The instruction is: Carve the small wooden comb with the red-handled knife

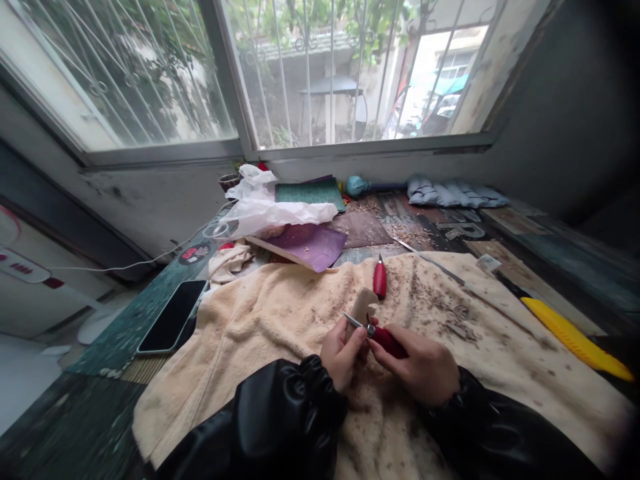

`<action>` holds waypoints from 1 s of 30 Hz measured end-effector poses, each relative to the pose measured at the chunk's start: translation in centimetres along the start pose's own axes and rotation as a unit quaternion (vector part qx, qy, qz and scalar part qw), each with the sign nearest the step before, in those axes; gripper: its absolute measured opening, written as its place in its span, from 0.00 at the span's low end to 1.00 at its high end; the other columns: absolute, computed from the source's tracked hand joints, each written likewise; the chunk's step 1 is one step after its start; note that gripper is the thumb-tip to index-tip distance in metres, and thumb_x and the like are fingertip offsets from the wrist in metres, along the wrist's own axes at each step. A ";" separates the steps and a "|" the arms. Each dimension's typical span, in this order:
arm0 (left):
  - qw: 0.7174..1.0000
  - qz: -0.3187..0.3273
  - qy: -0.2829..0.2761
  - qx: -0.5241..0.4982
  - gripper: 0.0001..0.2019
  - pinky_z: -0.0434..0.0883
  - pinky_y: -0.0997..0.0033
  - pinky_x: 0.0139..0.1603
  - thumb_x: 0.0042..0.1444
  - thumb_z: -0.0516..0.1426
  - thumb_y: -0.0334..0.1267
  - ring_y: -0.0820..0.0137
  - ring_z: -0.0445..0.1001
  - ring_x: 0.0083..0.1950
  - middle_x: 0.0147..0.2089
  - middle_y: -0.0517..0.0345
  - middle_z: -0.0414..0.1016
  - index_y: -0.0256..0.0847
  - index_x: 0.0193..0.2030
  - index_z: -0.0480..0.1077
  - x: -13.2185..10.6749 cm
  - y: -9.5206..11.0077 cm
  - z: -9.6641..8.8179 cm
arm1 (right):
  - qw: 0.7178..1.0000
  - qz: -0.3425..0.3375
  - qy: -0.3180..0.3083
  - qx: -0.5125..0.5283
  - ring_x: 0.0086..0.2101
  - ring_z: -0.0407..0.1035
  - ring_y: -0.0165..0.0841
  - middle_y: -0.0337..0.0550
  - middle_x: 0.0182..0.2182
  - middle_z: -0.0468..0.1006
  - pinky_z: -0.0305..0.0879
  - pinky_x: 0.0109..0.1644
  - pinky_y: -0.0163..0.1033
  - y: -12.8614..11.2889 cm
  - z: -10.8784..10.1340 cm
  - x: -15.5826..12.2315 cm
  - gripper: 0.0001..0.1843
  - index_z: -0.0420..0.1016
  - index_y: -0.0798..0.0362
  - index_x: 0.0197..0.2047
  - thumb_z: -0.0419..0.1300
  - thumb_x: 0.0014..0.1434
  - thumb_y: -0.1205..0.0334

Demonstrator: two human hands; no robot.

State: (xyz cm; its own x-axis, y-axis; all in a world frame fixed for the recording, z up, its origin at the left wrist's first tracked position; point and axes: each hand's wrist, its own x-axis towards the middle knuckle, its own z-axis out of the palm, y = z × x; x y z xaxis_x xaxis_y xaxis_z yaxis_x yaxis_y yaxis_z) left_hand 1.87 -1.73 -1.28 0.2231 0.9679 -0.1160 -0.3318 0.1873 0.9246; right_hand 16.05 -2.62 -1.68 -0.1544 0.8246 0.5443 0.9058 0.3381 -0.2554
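My left hand [341, 353] is closed around a small piece of wood [364, 305], which has a notched right edge. In my right hand [425, 363] is a carving knife [387, 341] with a red handle, its blade pointing left across the wood. The left thumb rests close to the blade, by the metal collar. Both hands are over a cream towel [270, 307] strewn with wood shavings. Just beyond the wood lies a second red-handled carving tool [380, 279], tip pointing away from me. My left fingers behind the wood are partly hidden.
A phone [173, 317] lies at the left. Towards the window are purple sandpaper [313, 245], a white plastic bag [280, 215] and a green sheet [310, 193]. At the right are a yellow-handled saw [575, 337] and a blue padded roll [455, 193].
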 end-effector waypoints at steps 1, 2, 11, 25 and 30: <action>1.000 0.003 0.002 0.000 0.23 0.54 0.77 0.19 0.49 0.57 0.50 0.80 0.55 0.18 0.21 0.63 0.62 0.32 0.44 0.67 0.0 0.0 0.1 | 1.000 0.003 0.000 0.003 0.18 0.66 0.27 0.37 0.19 0.74 0.53 0.23 0.33 -0.1 0.0 0.0 0.22 0.75 0.51 0.29 0.49 0.56 0.43; 1.000 0.003 0.005 0.002 0.23 0.54 0.77 0.19 0.49 0.56 0.50 0.80 0.55 0.18 0.21 0.63 0.62 0.32 0.43 0.67 -0.1 0.1 0.1 | 1.000 0.004 -0.001 0.006 0.18 0.65 0.27 0.37 0.19 0.74 0.53 0.24 0.32 -0.2 -0.1 0.0 0.22 0.74 0.51 0.29 0.49 0.56 0.43; 1.000 -0.010 0.006 -0.005 0.25 0.52 0.77 0.18 0.48 0.56 0.51 0.80 0.54 0.16 0.18 0.66 0.58 0.31 0.45 0.67 -0.3 0.1 0.1 | 0.998 -0.028 -0.036 0.043 0.17 0.64 0.24 0.35 0.17 0.72 0.53 0.22 0.30 0.3 -0.2 0.3 0.20 0.72 0.51 0.25 0.50 0.57 0.46; 1.000 0.013 0.018 0.007 0.21 0.56 0.77 0.23 0.50 0.57 0.48 0.79 0.58 0.21 0.27 0.58 0.69 0.34 0.45 0.69 -0.3 0.1 0.2 | 1.000 -0.005 -0.012 0.019 0.17 0.63 0.26 0.37 0.17 0.72 0.52 0.24 0.32 -0.3 -0.3 0.0 0.22 0.72 0.51 0.25 0.49 0.56 0.43; 0.999 0.027 0.021 0.017 0.22 0.56 0.77 0.23 0.50 0.57 0.49 0.78 0.58 0.22 0.27 0.57 0.69 0.33 0.45 0.68 -0.3 0.0 0.1 | 1.000 -0.019 0.004 0.003 0.17 0.64 0.25 0.36 0.17 0.72 0.52 0.23 0.32 -0.2 -0.4 0.1 0.22 0.73 0.51 0.25 0.50 0.56 0.44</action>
State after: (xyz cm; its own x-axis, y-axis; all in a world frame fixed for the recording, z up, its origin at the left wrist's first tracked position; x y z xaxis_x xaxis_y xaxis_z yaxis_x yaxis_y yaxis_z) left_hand 1.92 -2.09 -1.19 0.1674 0.9826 -0.0803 -0.3108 0.1299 0.9415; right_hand 15.98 -2.78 -1.26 -0.1854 0.8079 0.5594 0.8974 0.3711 -0.2387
